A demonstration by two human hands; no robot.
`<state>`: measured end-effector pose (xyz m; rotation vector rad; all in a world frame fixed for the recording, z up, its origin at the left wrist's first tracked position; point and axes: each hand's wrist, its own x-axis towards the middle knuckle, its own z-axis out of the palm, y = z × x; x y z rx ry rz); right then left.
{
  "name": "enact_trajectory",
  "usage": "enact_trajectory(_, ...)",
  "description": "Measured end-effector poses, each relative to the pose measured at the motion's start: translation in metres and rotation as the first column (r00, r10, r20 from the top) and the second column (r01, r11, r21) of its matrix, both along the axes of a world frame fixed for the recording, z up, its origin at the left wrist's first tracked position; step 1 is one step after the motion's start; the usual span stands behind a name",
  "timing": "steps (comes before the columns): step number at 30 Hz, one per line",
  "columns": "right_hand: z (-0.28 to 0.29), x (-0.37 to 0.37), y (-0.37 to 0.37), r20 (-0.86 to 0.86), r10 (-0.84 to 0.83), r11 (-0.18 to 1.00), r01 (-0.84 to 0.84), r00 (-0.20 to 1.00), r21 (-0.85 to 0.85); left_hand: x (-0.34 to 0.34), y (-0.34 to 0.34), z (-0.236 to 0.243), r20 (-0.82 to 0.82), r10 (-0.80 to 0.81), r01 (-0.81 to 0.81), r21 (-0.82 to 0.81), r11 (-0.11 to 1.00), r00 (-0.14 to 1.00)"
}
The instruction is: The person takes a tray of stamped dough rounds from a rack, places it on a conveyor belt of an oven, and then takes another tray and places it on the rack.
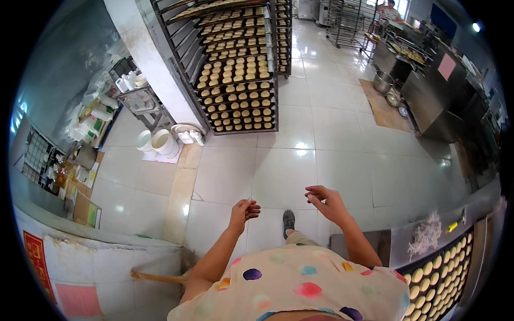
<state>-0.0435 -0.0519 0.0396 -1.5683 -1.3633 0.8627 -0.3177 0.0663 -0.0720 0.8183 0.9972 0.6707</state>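
My left hand point(244, 215) hangs in the air in front of my body, its fingers loosely bent and slightly apart, with nothing visible in it. Level with it, my right hand point(325, 204) is held out with its thumb and fingers apart, also without anything in it. Neither hand touches an object. Ahead stands a tall dark rack point(187, 75) loaded with several trays of round, pale dough pieces point(242, 98). At the lower right, beside my right arm, a black tray of round pale pieces point(432, 278) lies along a metal counter point(399, 235).
White buckets point(165, 143) and white bottles stand by the pillar point(152, 64) at left. To the right are a steel cabinet point(436, 88) and metal pots point(383, 82) on cardboard. An unloaded rack point(350, 24) and another person point(389, 12) are far off. A tiled wall point(115, 267) flanks my left.
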Motion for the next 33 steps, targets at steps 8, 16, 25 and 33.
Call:
enact_trajectory(8, 0.002, 0.064, 0.157, -0.341, 0.084, 0.996, -0.069, 0.936, 0.054, 0.025, 0.161, 0.047, 0.09, 0.213, -0.222, 0.104, 0.969, 0.973)
enact_trajectory(16, 0.054, 0.106, 0.326, -0.459, 0.112, 0.987, -0.045, 0.881, 0.155, 0.026, 0.313, 0.086, 0.157, 0.323, -0.348, 0.171, 0.922, 0.933)
enact_trajectory(25, 0.167, 0.104, 0.522, -0.495, 0.236, 0.906, -0.005, 0.836, 0.424, -0.019, 0.519, 0.201, 0.26, 0.286, -0.382, 0.5, 0.777, 0.922)
enact_trajectory(33, 0.274, 0.084, 0.699, -0.632, 0.277, 0.837, 0.141, 0.723, 0.529, -0.037, 0.715, 0.343, 0.356, 0.143, -0.364, 0.695, 0.619, 0.923)
